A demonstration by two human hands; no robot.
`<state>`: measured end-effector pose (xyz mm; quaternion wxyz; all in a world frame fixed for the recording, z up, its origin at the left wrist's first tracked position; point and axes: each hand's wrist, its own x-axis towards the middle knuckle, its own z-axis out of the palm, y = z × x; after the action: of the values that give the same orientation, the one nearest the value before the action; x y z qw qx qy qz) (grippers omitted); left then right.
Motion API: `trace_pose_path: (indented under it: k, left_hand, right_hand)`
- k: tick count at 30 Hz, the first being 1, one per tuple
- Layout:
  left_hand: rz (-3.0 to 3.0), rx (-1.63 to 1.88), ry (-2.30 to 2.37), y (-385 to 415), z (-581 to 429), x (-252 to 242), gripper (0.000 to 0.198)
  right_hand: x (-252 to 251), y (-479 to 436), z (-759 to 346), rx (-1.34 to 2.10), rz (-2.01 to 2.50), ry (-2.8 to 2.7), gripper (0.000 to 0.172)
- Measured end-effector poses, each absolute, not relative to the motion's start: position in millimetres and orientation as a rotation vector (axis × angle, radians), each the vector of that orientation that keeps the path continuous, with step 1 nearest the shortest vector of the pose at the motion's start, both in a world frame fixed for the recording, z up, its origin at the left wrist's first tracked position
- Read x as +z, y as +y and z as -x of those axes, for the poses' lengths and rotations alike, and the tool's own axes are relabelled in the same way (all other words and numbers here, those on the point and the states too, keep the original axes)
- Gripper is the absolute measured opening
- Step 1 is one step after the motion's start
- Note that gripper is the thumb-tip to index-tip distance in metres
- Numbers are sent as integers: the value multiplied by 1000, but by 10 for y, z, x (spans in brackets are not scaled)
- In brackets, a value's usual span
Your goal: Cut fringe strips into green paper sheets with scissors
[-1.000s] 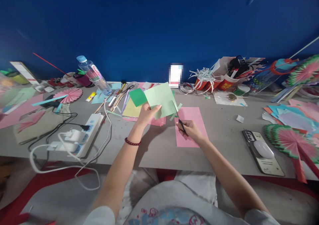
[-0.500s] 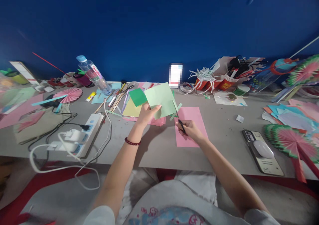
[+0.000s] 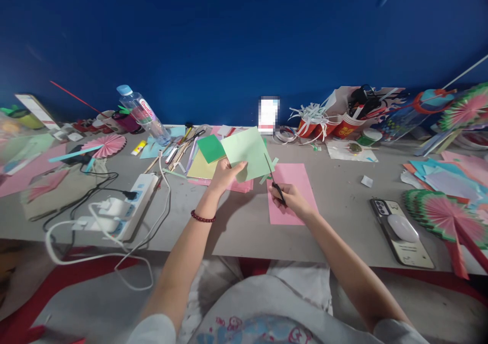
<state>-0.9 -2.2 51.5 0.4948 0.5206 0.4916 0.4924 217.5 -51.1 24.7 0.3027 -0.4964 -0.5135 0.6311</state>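
Note:
My left hand (image 3: 225,175) pinches the lower left part of a light green sheet of paper (image 3: 247,151), thumb on top, and holds it raised above the table. In my right hand (image 3: 288,197) is a pair of black-handled scissors (image 3: 279,192). Their blades point up and away, at the right edge of the green sheet. Under the right hand lies a pink sheet of paper (image 3: 295,214) on the table. Green paper scraps (image 3: 275,161) lie just behind the scissors. Left of the raised sheet are a dark green square (image 3: 211,149) and a yellow sheet (image 3: 198,169).
A white power strip (image 3: 142,201) with plugs and cables sits on the left, a leaning water bottle (image 3: 147,115) behind it. On the right are a phone (image 3: 398,237) with a white mouse (image 3: 402,228) on it and a pink-green paper fan (image 3: 442,214). Red cups (image 3: 346,128) stand at the back.
The scissor blades have shifted slightly at the sheet's right edge and look a little more spread. Both hands and the green sheet stay almost where they were.

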Motion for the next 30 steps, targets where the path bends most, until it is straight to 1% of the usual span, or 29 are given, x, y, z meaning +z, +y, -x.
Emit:
trace_pose_path:
  k: [8,16,23,30]
  left_hand:
    - [-1300,1154,1224,-41,-7,570,36]
    - [-1416,1015,1085,-52,-8,519,38]
    - [-1508,1004,1156,-82,-9,505,27]
    - [-1513,967,1135,-85,-1,512,26]
  right_hand:
    - [247,-507,-2177,1690,1312,-1341,46]
    - [251,-487,-2176,1657,1319,-1346,46]
    - [278,-491,-2171,1627,1335,-1358,46]
    - [244,-487,-2185,1611,1336,-1359,46]
